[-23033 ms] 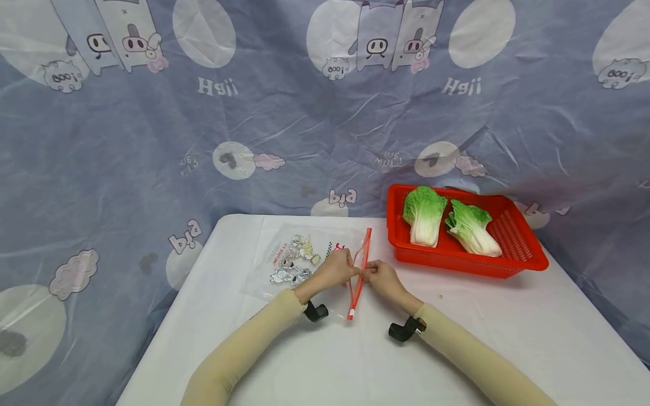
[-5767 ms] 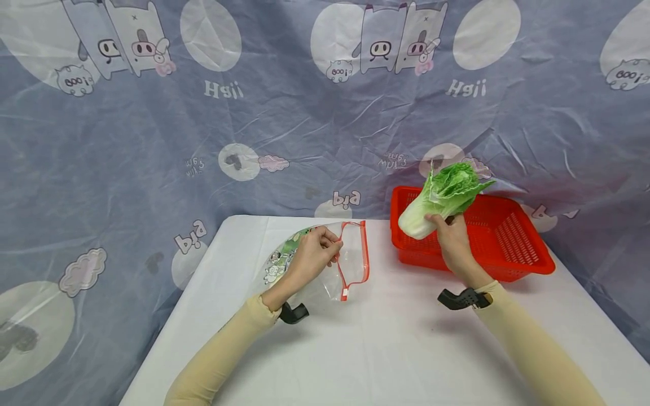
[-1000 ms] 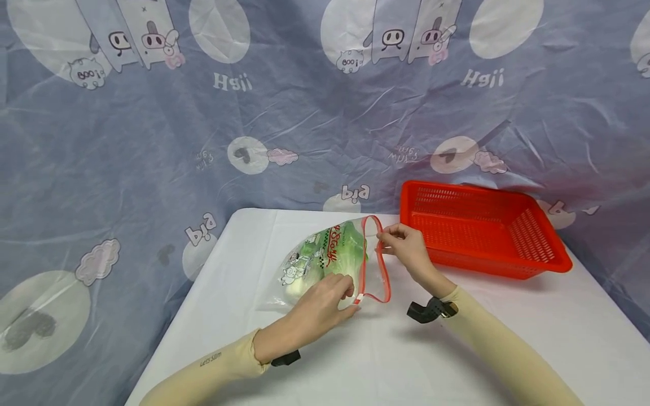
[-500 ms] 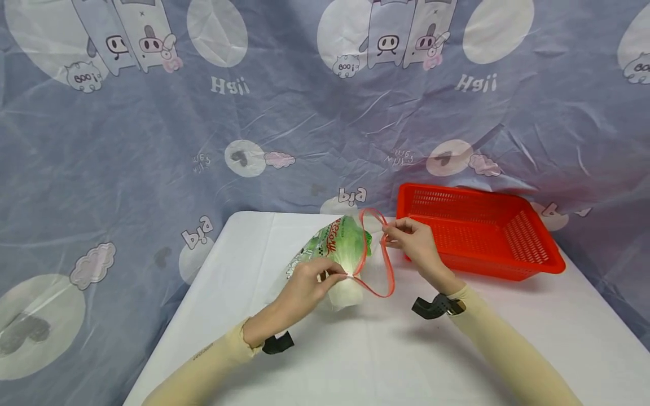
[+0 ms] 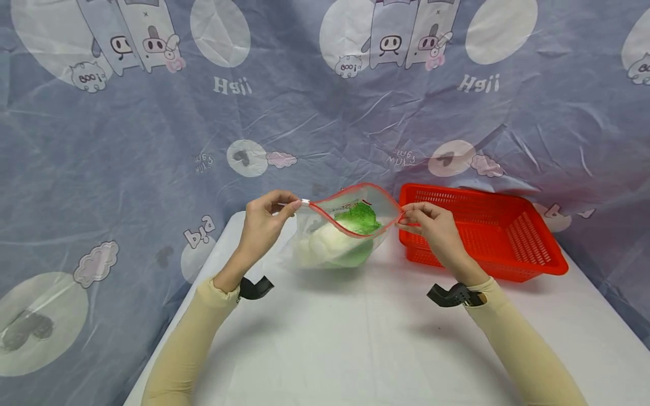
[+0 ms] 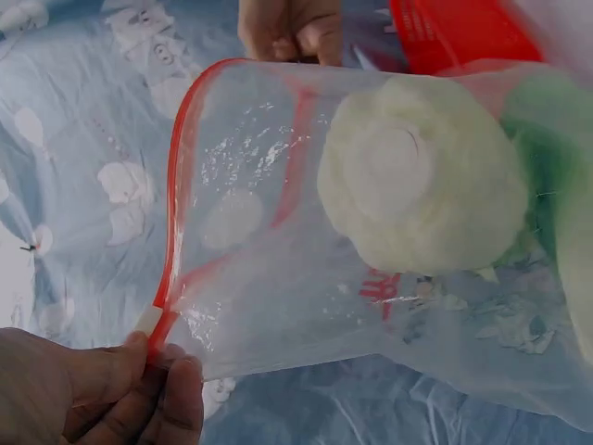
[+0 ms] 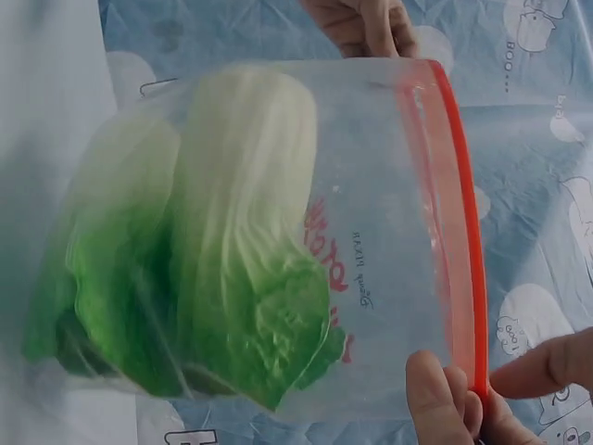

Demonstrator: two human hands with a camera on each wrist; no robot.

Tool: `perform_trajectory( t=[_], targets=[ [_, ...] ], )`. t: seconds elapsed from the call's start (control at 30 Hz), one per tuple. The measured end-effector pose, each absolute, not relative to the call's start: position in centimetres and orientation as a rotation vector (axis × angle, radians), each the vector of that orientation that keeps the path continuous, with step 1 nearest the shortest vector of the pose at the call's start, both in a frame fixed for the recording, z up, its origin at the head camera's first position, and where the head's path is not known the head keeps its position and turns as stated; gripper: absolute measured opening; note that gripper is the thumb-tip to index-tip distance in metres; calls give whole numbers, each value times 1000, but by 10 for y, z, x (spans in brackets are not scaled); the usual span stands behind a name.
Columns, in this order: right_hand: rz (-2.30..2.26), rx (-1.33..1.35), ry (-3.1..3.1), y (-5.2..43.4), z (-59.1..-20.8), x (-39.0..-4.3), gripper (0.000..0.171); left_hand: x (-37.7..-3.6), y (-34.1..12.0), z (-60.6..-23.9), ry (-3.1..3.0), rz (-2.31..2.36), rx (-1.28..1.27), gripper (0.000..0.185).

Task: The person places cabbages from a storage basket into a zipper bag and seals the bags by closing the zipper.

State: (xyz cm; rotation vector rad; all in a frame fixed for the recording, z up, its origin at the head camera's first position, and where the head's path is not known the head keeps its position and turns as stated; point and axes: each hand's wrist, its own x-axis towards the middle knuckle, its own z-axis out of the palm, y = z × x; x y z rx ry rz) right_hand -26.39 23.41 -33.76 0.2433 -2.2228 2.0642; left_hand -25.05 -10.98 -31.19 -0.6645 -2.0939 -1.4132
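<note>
Both hands pinch the zip-lock bag's red mouth: left hand [image 5: 264, 221] at its slider end, right hand [image 5: 431, 225] opposite. The zip-lock bag [image 5: 345, 237], holding two napa cabbages [image 5: 337, 239], hangs above the white bench [image 5: 365, 338]; a red basket [image 5: 487, 237] sits beyond.

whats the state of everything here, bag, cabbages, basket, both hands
zip bag: held up over the table, red zipper mouth open, slider at its left end
cabbages: two, inside the bag
red basket: on the table, nothing in it
left hand: pinches the bag's left zipper end
right hand: pinches the bag's right zipper end
</note>
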Motion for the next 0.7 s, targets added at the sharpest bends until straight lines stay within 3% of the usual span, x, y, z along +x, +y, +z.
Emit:
perform_trajectory(
  t=[0.3,0.7],
  targets=[
    [2065,250,-2320,234,-350,-266,41,-246,-113,-273,-2036,-1504,-641,14],
    [2180,233,-2318,226,-382,-283,37,-240,-109,-260,-2017,-1500,-617,16]
  ],
)
